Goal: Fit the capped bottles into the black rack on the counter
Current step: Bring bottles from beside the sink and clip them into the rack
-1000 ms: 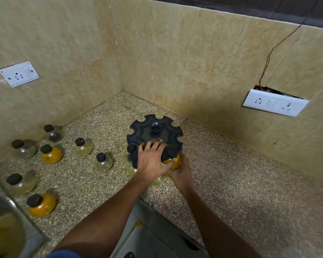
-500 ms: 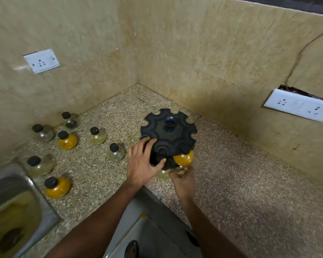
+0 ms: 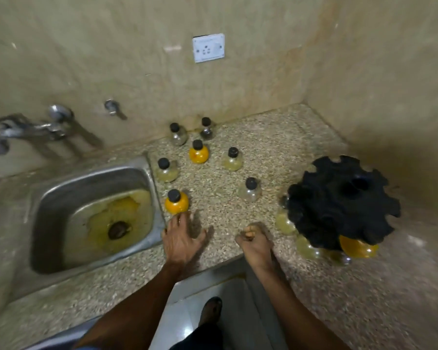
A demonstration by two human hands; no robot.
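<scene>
The black round rack (image 3: 341,203) stands on the speckled counter at the right, with an orange bottle (image 3: 357,250) and pale bottles (image 3: 285,222) hanging in its near notches. Several loose black-capped bottles stand left of it: an orange one (image 3: 176,202) by the sink, another orange one (image 3: 199,152), pale ones (image 3: 249,190) (image 3: 232,159) (image 3: 166,170). My left hand (image 3: 181,239) is spread open just below the near orange bottle, not holding it. My right hand (image 3: 256,242) is a closed fist on the counter, left of the rack, with nothing in it.
A steel sink (image 3: 94,213) with yellowish residue lies at the left, taps (image 3: 36,128) on the wall above it. A white socket (image 3: 208,48) is on the wall. Two more bottles (image 3: 178,134) stand against the back wall. The counter edge runs under my wrists.
The view has swung left to the sink. Both hands have left the rack: the left moved toward the near orange bottle, the right drew back into a fist.
</scene>
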